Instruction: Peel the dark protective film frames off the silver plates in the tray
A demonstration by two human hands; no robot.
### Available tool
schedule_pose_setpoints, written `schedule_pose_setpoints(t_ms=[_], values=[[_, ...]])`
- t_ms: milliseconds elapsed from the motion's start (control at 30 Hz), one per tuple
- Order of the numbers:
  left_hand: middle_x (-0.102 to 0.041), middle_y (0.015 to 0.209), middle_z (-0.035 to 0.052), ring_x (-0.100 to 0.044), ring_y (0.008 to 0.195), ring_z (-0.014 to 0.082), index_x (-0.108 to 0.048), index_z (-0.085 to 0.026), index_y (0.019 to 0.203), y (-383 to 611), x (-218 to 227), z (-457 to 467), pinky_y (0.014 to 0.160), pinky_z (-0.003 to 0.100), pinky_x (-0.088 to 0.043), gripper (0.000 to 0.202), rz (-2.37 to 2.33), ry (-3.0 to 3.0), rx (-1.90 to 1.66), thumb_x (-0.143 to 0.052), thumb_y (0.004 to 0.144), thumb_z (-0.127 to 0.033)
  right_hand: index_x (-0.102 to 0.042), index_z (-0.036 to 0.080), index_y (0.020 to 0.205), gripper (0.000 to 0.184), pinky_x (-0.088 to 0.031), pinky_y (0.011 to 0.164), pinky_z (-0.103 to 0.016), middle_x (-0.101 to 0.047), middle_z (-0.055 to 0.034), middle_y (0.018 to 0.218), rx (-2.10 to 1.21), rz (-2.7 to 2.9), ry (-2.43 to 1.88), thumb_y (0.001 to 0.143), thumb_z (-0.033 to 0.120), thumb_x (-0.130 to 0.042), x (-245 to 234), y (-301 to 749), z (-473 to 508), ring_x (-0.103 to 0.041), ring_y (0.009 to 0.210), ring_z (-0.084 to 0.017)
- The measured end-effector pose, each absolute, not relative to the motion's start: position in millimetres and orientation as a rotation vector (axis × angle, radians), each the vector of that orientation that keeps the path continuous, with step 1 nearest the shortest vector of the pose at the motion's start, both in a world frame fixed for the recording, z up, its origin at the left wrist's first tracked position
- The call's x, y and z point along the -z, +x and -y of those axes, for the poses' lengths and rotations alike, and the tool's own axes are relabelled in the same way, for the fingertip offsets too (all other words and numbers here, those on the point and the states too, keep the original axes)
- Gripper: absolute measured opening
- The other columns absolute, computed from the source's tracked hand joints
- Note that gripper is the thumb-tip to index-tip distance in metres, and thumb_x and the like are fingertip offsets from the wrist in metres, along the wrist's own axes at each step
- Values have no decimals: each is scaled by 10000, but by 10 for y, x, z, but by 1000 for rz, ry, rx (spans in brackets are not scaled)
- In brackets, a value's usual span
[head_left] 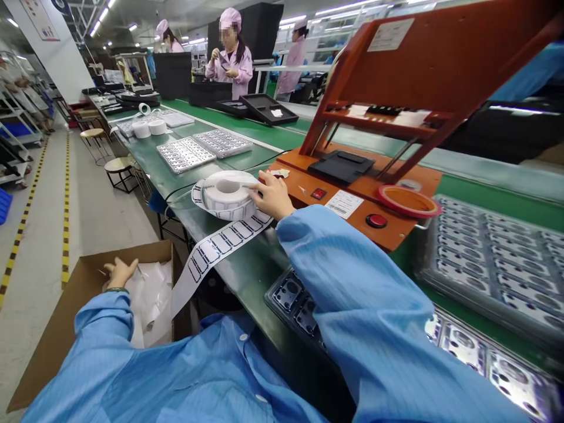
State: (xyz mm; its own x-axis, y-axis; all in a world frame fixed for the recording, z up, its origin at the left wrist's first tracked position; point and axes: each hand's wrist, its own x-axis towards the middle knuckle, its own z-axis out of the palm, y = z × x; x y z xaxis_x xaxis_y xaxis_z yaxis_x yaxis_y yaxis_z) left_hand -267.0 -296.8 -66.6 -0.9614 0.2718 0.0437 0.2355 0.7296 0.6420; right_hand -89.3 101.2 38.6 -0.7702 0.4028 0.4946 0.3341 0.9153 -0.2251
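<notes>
My right hand (272, 194) rests against a white roll of labels (227, 195) lying on the green bench, fingers curled onto its side. A strip of backing paper with printed label frames (215, 247) runs from the roll over the bench edge down into a cardboard box (66, 311) on the floor. My left hand (120, 272) reaches into that box among crumpled white liner (150, 294), fingers loosely closed on it. Both arms wear blue sleeves.
An orange press fixture (374, 176) with a red button (376, 221) and a red tape ring (408, 201) stands right of the roll. Trays of small parts (493, 258) lie at right and further up the bench (185, 154). Several people in pink work beyond. Stools (118, 167) line the aisle.
</notes>
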Motion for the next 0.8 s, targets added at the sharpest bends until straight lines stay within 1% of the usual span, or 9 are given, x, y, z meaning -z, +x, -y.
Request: schedule_pose_setpoints(t_ms=[67,100,133,233,333,433,600,733,800], values=[[-425,1399,133,-431,1270,321,-433,-169,1329,-2766,581,2671,1029,557,-372,507,-2952,425,-1177,-556,883,-376,-650,214,1126,310,-236,1088,-586,-469,-106,1418,-188,2558,-533,875,339,-517,-394,-957,-1064,-368,1337,-309],[-347,1461,164,-321,1357,343,-357,-160,1387,-2799,518,2492,1088,552,-293,576,-2974,485,-1250,-535,887,-386,-622,202,1178,348,-244,1086,-585,-471,-115,1415,-200,2569,-537,890,348,-493,-397,-986,-1084,-378,1331,-309],[-298,1499,160,-254,1402,309,-293,-171,1427,-2815,447,2301,1131,492,-249,613,-2974,594,-1318,-507,896,-390,-590,186,1225,382,-255,1085,-577,-469,-125,1416,-211,2576,-542,906,353,-465,-400,-1013,-1100,-388,1324,-307],[-298,1529,84,-257,1417,226,-252,-236,1454,-2748,225,1714,1163,372,-211,678,-2884,956,-1432,-528,868,-435,-511,145,1313,446,-302,1083,-526,-445,-145,1432,-241,2582,-558,936,354,-396,-407,-1090,-1125,-410,1312,-290],[-306,1526,122,-274,1413,252,-181,-218,1478,-2583,41,1221,1162,437,-185,743,-2633,1300,-1532,-523,864,-456,-463,138,1353,474,-339,1077,-478,-420,-144,1447,-259,2578,-569,946,359,-363,-413,-1177,-1140,-400,1324,-275],[-266,1541,133,-274,1416,263,-123,-210,1492,-2475,-70,880,1157,462,-188,748,-2513,1278,-1549,-489,882,-442,-439,141,1372,492,-362,1069,-455,-402,-142,1457,-266,2581,-586,947,375,-357,-428,-1298,-1165,-399,1329,-268],[-301,1532,100,-305,1406,209,-222,-193,1476,-2563,-114,564,1161,387,-220,602,-2551,1176,-1573,-408,910,-280,-416,114,1388,509,-370,1066,-435,-399,-158,1457,-261,2590,-657,945,358,-360,-478,-1536,-1242,-391,1337,-269],[-469,1418,166,-441,1322,248,-419,-101,1380,-2731,-138,464,1133,433,-276,495,-2643,1030,-1562,-376,904,-229,-487,126,1337,486,-366,1053,-480,-404,-170,1453,-259,2616,-736,920,367,-426,-517,-1623,-1290,-403,1323,-302],[-530,1363,163,-475,1291,258,-499,-104,1321,-2793,-162,457,1130,448,-278,451,-2690,977,-1555,-363,912,-238,-503,138,1324,467,-350,1060,-487,-402,-161,1459,-251,2625,-748,921,361,-427,-539,-1612,-1297,-404,1321,-297]])
